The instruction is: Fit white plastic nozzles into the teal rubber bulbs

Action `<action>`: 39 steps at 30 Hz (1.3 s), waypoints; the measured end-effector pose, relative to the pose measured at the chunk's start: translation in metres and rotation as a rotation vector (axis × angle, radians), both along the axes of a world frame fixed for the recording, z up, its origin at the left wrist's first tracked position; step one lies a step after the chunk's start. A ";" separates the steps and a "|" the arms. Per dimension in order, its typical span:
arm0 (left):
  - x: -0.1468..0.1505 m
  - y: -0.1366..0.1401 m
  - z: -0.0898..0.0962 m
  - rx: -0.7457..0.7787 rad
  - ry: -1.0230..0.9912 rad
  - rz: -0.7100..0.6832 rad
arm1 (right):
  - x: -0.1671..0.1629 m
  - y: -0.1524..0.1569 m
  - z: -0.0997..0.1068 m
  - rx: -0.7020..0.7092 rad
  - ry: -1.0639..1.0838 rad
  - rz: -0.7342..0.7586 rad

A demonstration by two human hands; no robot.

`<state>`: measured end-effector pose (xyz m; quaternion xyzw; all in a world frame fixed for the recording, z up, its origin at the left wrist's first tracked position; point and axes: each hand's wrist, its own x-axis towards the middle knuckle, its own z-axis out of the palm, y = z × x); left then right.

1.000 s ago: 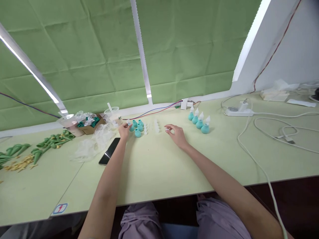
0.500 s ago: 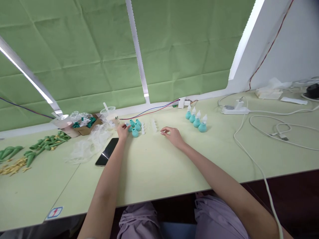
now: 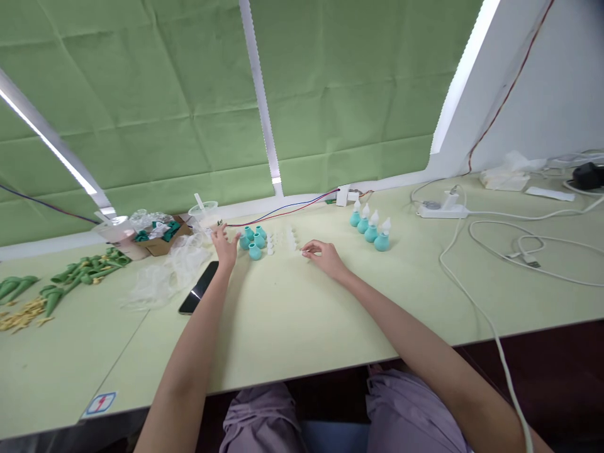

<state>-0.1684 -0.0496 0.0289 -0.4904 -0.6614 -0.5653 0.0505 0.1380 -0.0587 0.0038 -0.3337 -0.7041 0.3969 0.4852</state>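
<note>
My left hand (image 3: 225,246) is just left of a cluster of small teal squeeze bulbs (image 3: 255,252), fingers apart and holding nothing. My right hand (image 3: 326,258) hovers low over the table with thumb and index pinched on a small white piece, mostly hidden by the fingertips. Between the hands, small white parts (image 3: 270,243) stand in a row beside the bulbs, with faint clear pieces and a row of white tips (image 3: 291,239) to their right. Several teal bulbs with translucent pointed tips (image 3: 382,241) stand in a slanting line beyond my right hand.
A black phone (image 3: 201,289) lies by my left forearm, near crumpled plastic bags (image 3: 165,277). Farther left are cups, a cardboard box (image 3: 170,240) and green cone-shaped pieces (image 3: 89,270). A power strip (image 3: 442,211) and white cables spread over the right side.
My left hand has let go of a teal bulb and drawn back slightly left, its fingers spreading. My right hand has shifted slightly left toward the white tips, still pinched.
</note>
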 end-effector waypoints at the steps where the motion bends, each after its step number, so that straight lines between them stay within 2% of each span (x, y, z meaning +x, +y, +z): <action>1: 0.008 -0.009 0.006 0.109 0.076 0.084 | -0.001 0.000 0.000 -0.016 0.036 0.005; 2: 0.019 -0.018 0.011 0.193 0.155 0.134 | -0.002 0.000 -0.001 -0.034 0.071 0.010; 3: 0.032 -0.026 0.015 0.230 0.227 0.121 | -0.003 0.000 -0.001 -0.056 0.105 0.016; 4: 0.047 -0.034 0.017 0.198 0.303 0.024 | -0.004 0.000 -0.003 -0.080 0.135 0.019; 7: 0.097 -0.050 0.011 -0.131 0.505 -0.444 | -0.007 0.001 -0.007 -0.142 0.194 0.020; 9: 0.124 -0.052 0.001 -0.275 0.525 -0.590 | -0.008 0.001 -0.010 -0.160 0.208 0.012; 10: 0.134 -0.053 -0.004 -0.303 0.502 -0.603 | -0.008 0.001 -0.011 -0.166 0.209 0.009; 13: 0.147 -0.053 -0.017 -0.280 0.450 -0.528 | -0.007 0.000 -0.011 -0.193 0.200 0.008; 19: 0.141 -0.062 -0.030 -0.248 0.438 -0.497 | -0.009 -0.005 -0.009 -0.179 0.137 0.006; 25: 0.145 -0.064 -0.030 -0.236 0.382 -0.454 | -0.010 -0.014 -0.005 -0.085 0.109 -0.122; 32: 0.144 -0.067 -0.028 -0.174 0.368 -0.429 | -0.017 -0.033 0.000 0.087 0.116 -0.146; 39: 0.145 -0.066 -0.030 -0.205 0.380 -0.434 | -0.018 -0.032 -0.002 0.005 0.169 -0.167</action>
